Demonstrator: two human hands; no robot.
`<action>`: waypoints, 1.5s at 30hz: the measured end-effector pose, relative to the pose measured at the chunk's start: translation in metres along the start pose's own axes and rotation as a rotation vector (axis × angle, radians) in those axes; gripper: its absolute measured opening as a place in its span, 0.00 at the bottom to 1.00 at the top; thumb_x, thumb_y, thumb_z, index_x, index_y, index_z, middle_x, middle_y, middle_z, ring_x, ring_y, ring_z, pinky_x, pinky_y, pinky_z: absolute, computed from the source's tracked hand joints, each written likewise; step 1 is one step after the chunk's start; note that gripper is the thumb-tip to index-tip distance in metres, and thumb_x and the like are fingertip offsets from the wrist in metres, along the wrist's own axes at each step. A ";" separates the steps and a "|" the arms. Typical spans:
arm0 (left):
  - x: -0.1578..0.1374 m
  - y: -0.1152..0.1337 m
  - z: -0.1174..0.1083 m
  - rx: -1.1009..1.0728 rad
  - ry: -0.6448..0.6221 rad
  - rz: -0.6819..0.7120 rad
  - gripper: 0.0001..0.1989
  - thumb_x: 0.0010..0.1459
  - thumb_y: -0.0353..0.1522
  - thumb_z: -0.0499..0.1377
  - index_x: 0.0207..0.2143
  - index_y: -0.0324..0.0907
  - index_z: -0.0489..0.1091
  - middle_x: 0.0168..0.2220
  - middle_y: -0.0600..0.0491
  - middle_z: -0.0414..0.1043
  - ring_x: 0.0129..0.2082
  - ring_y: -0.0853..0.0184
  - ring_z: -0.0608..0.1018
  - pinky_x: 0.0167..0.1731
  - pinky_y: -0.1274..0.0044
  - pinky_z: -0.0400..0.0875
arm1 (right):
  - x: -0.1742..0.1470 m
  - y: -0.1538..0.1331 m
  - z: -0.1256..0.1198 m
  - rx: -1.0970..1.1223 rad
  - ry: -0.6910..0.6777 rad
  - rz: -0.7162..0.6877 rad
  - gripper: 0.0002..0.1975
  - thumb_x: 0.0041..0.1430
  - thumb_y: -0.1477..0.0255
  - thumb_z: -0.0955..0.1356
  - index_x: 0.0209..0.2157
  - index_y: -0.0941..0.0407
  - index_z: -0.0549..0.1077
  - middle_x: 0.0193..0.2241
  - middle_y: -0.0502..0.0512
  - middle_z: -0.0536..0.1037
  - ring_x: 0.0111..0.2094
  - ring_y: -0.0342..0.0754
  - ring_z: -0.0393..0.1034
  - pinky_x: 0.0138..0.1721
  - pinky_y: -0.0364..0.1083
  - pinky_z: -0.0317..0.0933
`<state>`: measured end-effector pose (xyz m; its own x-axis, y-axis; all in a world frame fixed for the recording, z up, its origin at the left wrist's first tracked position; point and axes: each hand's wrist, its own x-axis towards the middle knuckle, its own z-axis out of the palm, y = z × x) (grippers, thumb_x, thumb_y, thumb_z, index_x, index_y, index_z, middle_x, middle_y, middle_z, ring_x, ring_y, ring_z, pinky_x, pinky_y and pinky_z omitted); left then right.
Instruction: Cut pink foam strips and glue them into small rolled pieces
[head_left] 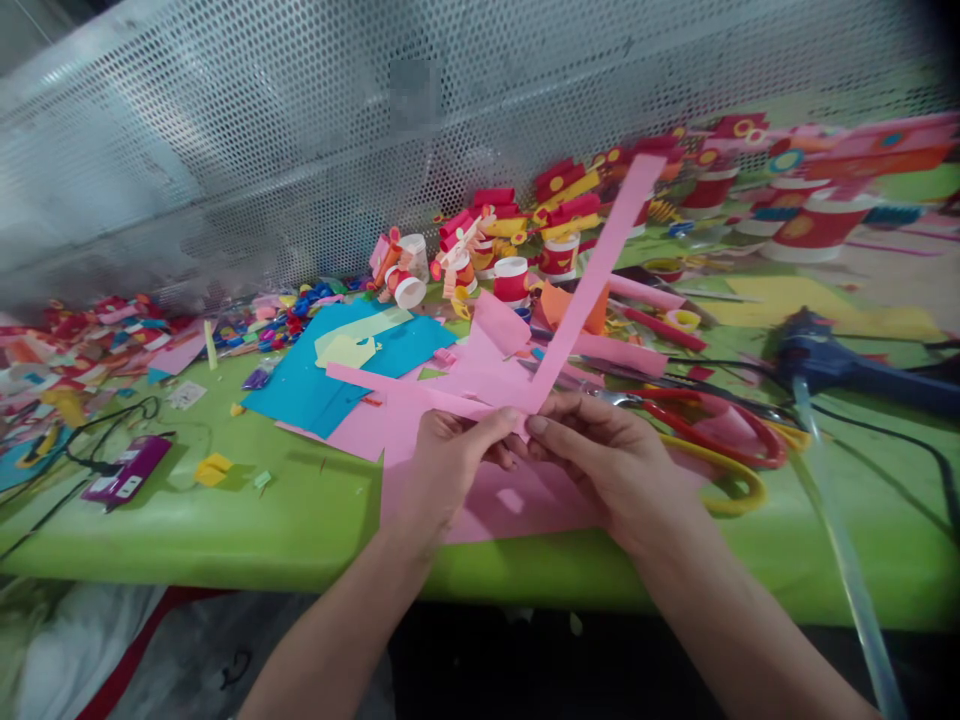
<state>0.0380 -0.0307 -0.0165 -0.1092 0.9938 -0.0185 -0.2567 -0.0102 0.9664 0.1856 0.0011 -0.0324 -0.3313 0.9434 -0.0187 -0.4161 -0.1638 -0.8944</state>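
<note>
Two arms of pink paper strip [600, 265] meet at an angle between my hands, one reaching up to the right and the other out to the left. My left hand [457, 455] pinches the strip close to the corner, thumb on top. Just beside it, my right hand [592, 450] grips the same corner between thumb and fingers. Whether this is one folded strip or two joined ones, I cannot tell. Under both hands lie pink paper sheets [416, 490]. Red-handled scissors [750, 425] and yellow-handled scissors [739, 505] rest right of my right hand.
A blue glue gun [862, 365] with a clear glue stick [847, 570] lies at the right. Blue paper [292, 385] lies left of the pink sheets. Decorated paper cups [510, 280] line the back before a perforated metal panel [300, 130]. A purple power box [131, 470] sits left.
</note>
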 end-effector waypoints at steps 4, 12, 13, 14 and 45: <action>0.000 -0.002 0.000 -0.012 0.020 -0.031 0.11 0.56 0.36 0.67 0.26 0.37 0.80 0.23 0.51 0.78 0.21 0.72 0.75 0.24 0.81 0.71 | 0.000 0.000 0.000 -0.006 -0.008 -0.021 0.10 0.49 0.66 0.81 0.29 0.52 0.80 0.24 0.47 0.77 0.27 0.43 0.72 0.36 0.45 0.70; 0.002 -0.003 -0.001 -0.001 -0.003 -0.068 0.15 0.57 0.40 0.68 0.24 0.37 0.80 0.24 0.48 0.79 0.22 0.70 0.76 0.25 0.79 0.72 | -0.002 0.000 -0.001 -0.112 -0.002 -0.094 0.04 0.54 0.64 0.78 0.29 0.48 0.82 0.28 0.51 0.80 0.31 0.48 0.74 0.36 0.49 0.71; 0.002 -0.003 -0.001 -0.014 -0.008 -0.069 0.15 0.57 0.40 0.68 0.24 0.37 0.80 0.24 0.48 0.79 0.22 0.70 0.76 0.26 0.79 0.72 | -0.002 -0.001 0.000 -0.150 0.011 -0.128 0.03 0.53 0.65 0.78 0.30 0.47 0.83 0.29 0.51 0.81 0.31 0.48 0.74 0.36 0.49 0.71; 0.002 -0.004 -0.001 -0.029 -0.011 -0.069 0.15 0.57 0.40 0.68 0.25 0.37 0.80 0.24 0.49 0.79 0.22 0.70 0.76 0.26 0.79 0.73 | -0.003 -0.002 0.000 -0.191 0.033 -0.167 0.02 0.53 0.66 0.78 0.30 0.47 0.84 0.29 0.51 0.81 0.31 0.48 0.75 0.35 0.49 0.71; 0.001 -0.001 0.002 -0.079 0.040 -0.026 0.08 0.52 0.34 0.72 0.30 0.38 0.83 0.28 0.50 0.81 0.25 0.71 0.77 0.30 0.78 0.75 | -0.005 -0.001 0.000 -0.101 0.044 -0.123 0.04 0.57 0.66 0.77 0.34 0.49 0.85 0.31 0.49 0.83 0.31 0.44 0.77 0.37 0.43 0.73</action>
<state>0.0401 -0.0297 -0.0174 -0.1393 0.9887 -0.0545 -0.3350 0.0048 0.9422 0.1877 -0.0031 -0.0310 -0.2444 0.9667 0.0758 -0.3628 -0.0187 -0.9317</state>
